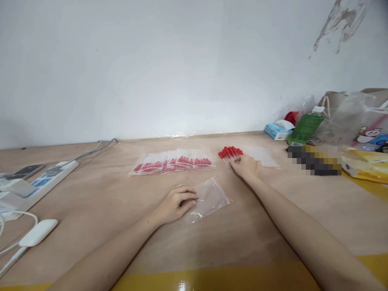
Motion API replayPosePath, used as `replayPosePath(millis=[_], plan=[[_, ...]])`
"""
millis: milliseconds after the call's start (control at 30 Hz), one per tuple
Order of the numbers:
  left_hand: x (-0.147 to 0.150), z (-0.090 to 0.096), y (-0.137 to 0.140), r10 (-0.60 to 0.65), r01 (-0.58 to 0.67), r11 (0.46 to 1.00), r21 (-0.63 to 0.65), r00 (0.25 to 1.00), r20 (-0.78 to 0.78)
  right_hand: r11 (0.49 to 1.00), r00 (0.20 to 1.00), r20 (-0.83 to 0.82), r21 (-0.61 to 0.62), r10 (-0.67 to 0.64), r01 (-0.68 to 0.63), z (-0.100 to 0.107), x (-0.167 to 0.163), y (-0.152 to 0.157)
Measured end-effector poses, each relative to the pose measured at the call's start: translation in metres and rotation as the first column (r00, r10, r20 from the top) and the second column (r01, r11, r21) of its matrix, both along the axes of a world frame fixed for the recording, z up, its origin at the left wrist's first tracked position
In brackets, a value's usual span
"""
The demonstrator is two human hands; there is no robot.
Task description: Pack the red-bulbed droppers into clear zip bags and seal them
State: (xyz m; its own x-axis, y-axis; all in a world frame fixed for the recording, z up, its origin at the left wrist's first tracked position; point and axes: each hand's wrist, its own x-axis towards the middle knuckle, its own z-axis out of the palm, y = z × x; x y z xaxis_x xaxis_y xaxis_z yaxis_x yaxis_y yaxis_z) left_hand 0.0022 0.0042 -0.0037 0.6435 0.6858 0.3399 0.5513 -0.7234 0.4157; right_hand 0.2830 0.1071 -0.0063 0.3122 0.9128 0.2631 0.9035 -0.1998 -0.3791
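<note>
A clear zip-lock bag (210, 198) with a red strip along its zip lies flat in front of me. My left hand (179, 203) is at the bag's left edge, fingers curled over it and thumb below. Farther off to the right, my right hand (245, 166) pinches at a cluster of small red-capped tubes (230, 152); how many it grips is hidden by the fingers. Just right of that hand lies a stack of flat clear bags (263, 157). A row of overlapping bags (172, 161) with red-capped pieces inside lies toward the wall.
On the left are a power strip (50, 182), a phone (26, 172) and a white adapter (39, 233) with cables. At the right stand a blue tissue pack (277, 131), a green bottle (306, 127) and plastic bags (336, 121). A white wall (182, 72) closes the back.
</note>
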Motion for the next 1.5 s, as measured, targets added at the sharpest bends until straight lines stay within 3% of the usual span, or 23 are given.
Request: replayPosePath(millis=[133,267,433,533,600,733,833,900,1033,1133,1300,1400,1500], plan=[[0.0,0.0,0.0,-0.011,0.012,1.0,-0.026,1.0,0.007,0.995,0.999,-0.023,-0.093,-0.03,0.028,0.002,-0.003,0.002],[0.0,0.0,0.0,-0.012,0.012,0.999,-0.031,1.0,0.005,0.995,0.999,-0.028,-0.09,-0.034,0.031,0.003,-0.006,0.001],[-0.002,0.002,-0.001,-0.017,0.017,0.999,-0.04,1.0,-0.012,0.998,0.995,-0.098,0.069,-0.01,0.017,-0.003,-0.005,-0.002],[-0.003,0.002,-0.002,-0.038,0.037,0.999,-0.018,0.997,-0.063,0.971,0.962,-0.261,0.239,0.075,-0.01,-0.011,-0.001,-0.002],[-0.003,0.002,-0.002,-0.037,0.037,0.999,-0.002,0.997,-0.07,0.931,0.878,-0.43,0.361,0.209,-0.044,-0.014,0.0,-0.001],[-0.002,0.001,-0.003,-0.008,0.009,0.999,0.032,1.0,-0.01,0.849,0.543,-0.688,0.52,0.482,-0.094,-0.003,-0.003,-0.001],[-0.001,0.002,-0.004,0.014,-0.014,1.0,0.02,1.0,0.001,0.824,0.326,-0.762,0.551,0.56,-0.129,0.019,-0.007,-0.006],[-0.001,0.002,-0.004,0.012,-0.012,1.0,0.001,1.0,-0.005,0.814,0.258,-0.773,0.561,0.58,-0.149,0.031,-0.011,-0.012],[-0.003,0.0,-0.002,0.003,-0.003,1.0,-0.016,1.0,-0.015,0.742,0.34,-0.66,0.607,0.67,-0.284,0.038,-0.027,-0.027],[-0.003,0.0,0.0,0.004,-0.005,1.0,-0.023,0.999,-0.047,0.672,0.413,-0.53,0.588,0.741,-0.45,0.031,-0.042,-0.038],[-0.002,0.001,-0.001,0.008,-0.01,0.999,-0.034,0.998,-0.067,0.598,0.533,-0.285,0.499,0.797,-0.627,0.012,-0.052,-0.047],[-0.001,0.001,0.0,0.007,-0.009,0.999,-0.039,0.998,-0.07,0.56,0.491,-0.27,0.42,0.828,-0.714,0.002,-0.045,-0.044],[-0.001,0.001,-0.001,0.005,-0.007,0.999,-0.033,0.998,-0.064,0.599,0.469,-0.384,0.379,0.795,-0.705,-0.003,-0.029,-0.039]])
